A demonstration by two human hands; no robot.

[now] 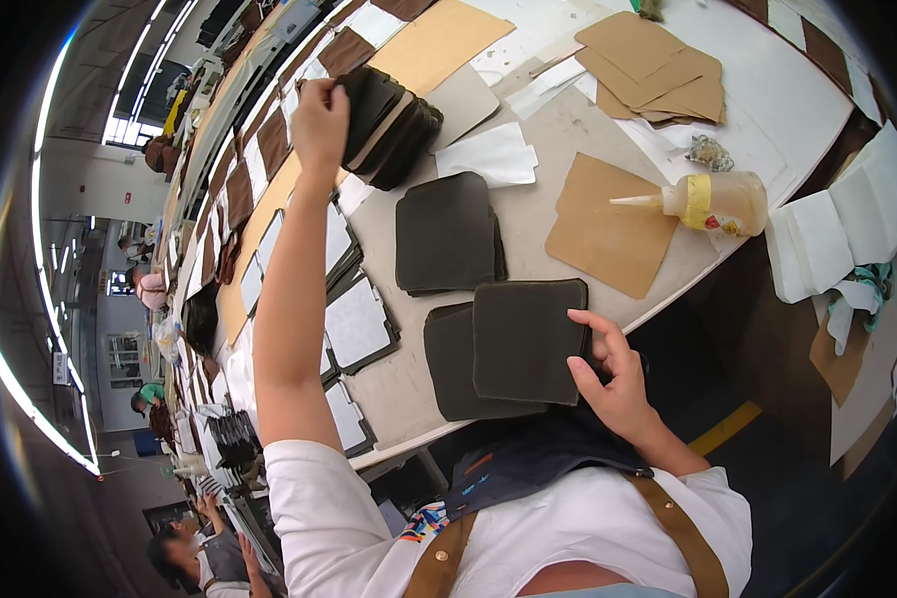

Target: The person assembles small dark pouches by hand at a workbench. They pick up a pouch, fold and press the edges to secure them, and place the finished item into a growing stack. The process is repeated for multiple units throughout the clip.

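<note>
My left hand (321, 125) reaches far out to a tall stack of dark leather panels (394, 130). Its fingers are curled closed at the stack's upper left edge, on a dark panel there; the fingertips are partly hidden. Near the table's front edge, my right hand (616, 384) grips the right side of a squarish dark leather panel (528, 341). Thumb and index finger lie over its edge, and the other fingers are partly hidden. This panel overlaps another dark panel (453, 364) below it. Just beyond sits a low pile of similar panels (444, 231).
A glue bottle (738, 203) with a pointed nozzle lies on a brown card template (608, 239). More brown cards (658, 70) are piled farther back. White-topped dark pieces (359, 324) line the left side. White sheets (837, 239) hang at right. Other people work at far left.
</note>
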